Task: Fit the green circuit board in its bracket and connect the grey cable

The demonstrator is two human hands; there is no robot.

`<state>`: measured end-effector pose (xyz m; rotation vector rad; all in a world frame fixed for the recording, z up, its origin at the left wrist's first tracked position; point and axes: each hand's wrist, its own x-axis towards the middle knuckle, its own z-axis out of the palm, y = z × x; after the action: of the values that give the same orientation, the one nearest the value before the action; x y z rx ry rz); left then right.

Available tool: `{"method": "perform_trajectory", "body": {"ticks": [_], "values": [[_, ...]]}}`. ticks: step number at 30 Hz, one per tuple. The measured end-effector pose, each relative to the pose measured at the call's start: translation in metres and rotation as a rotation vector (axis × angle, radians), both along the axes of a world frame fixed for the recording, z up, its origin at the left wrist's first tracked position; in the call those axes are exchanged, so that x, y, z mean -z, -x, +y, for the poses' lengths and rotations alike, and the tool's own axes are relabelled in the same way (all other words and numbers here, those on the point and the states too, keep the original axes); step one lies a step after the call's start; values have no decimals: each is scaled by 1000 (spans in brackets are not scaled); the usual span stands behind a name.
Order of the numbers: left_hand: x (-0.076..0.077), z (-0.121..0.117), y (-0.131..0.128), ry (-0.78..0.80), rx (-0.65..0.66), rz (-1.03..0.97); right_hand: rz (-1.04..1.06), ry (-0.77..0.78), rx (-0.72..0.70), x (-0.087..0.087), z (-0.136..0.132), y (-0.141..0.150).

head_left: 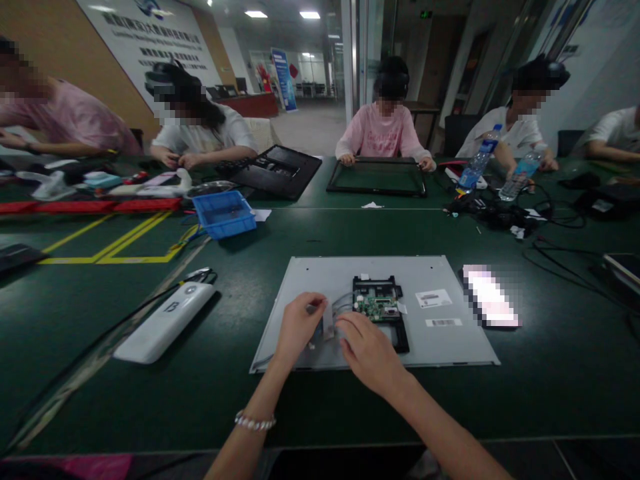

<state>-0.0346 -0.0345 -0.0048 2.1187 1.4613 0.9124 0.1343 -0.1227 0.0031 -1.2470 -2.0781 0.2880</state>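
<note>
On the table in front of me lies a grey metal display panel (305, 277), flat. A black plastic bracket (401, 337) with a green circuit board (373, 308) sits on it, and thin grey cables (343, 301) run left from the board. A pale, tape-like strip (328, 323) lies between my hands. My left hand (300, 327) pinches with thumb and forefinger at the strip's upper end. Curled fingers of my right hand (370, 350) meet near the strip's right side and the cables; what they hold, if anything, is hidden.
A white power bank (167, 323) with a black cable lies left, a phone (490, 297) right of the panel. Farther off are a blue bin (225, 215), a black frame (377, 190) held by a co-worker, water bottles (477, 163) and tangled black cables (500, 212).
</note>
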Motion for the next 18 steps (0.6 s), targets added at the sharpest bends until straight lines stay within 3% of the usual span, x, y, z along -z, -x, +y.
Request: {"method": "perform_trajectory", "body": {"ticks": [11, 16, 18], "values": [[3, 1, -1, -40, -36, 85, -165, 37, -182, 8, -2, 5], [-6, -2, -6, -232, -66, 164, -200, 49, -189, 10, -2, 6], [-11, -5, -7, -262, 1, 229, -203, 44, -191, 10, -1, 6]]}}
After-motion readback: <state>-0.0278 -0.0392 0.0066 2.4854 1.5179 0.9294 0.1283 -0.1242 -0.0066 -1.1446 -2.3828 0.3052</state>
